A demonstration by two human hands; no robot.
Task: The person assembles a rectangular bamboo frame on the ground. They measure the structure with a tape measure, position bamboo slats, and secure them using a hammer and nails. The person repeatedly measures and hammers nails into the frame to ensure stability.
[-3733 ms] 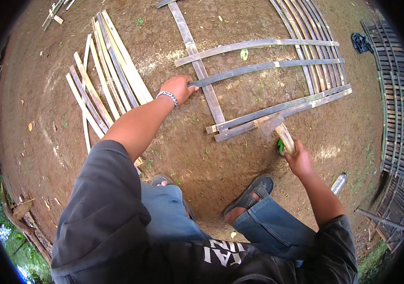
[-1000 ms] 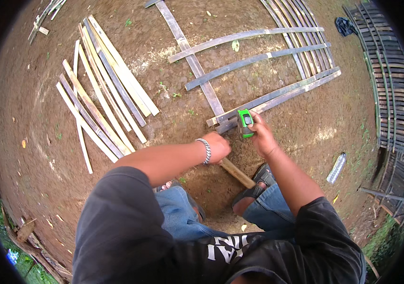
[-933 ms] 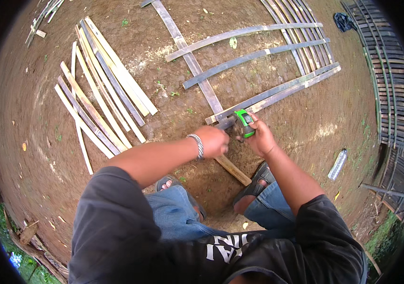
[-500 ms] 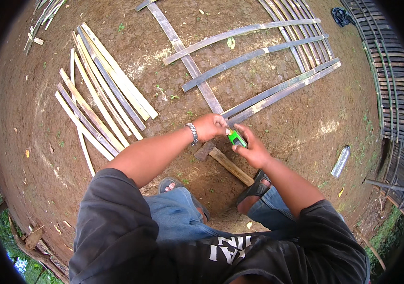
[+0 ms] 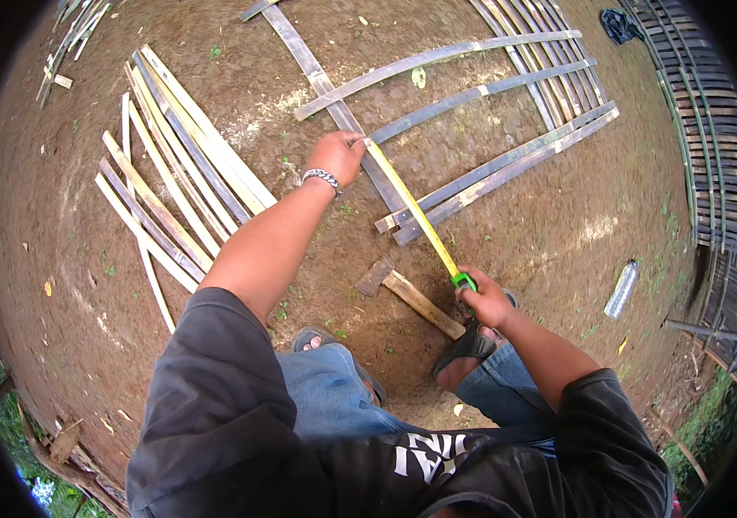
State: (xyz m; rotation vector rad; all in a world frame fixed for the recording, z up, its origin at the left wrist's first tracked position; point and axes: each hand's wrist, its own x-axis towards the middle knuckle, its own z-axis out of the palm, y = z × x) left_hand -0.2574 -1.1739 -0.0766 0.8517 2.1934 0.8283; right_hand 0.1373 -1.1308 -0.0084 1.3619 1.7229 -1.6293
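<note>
My left hand point(image 5: 336, 159) pinches the free end of a tape measure, out over the bamboo frame. The yellow blade point(image 5: 413, 207) runs straight and taut from there down to the green case point(image 5: 464, 281), which my right hand point(image 5: 487, 299) grips near my right foot. Beneath the blade lies the frame's long bamboo side strip point(image 5: 379, 173), with crosswise slats point(image 5: 437, 110) joining it. Whether the blade touches the strip I cannot tell. A hammer point(image 5: 423, 304) with a wooden handle rests on the dirt between my feet, just left of the case.
Loose bamboo strips point(image 5: 183, 147) lie fanned out on the left, with more point(image 5: 75, 43) at the far left. Close-set slats point(image 5: 550, 69) fill the frame's far right. A plastic bottle point(image 5: 620, 290), a black plastic bag point(image 5: 620, 26) and a slatted bamboo panel point(image 5: 714, 129) are on the right.
My hands have moved apart, drawing out the yellow blade. The left hand went forward and left with its end; the right came back toward my foot with the case.
</note>
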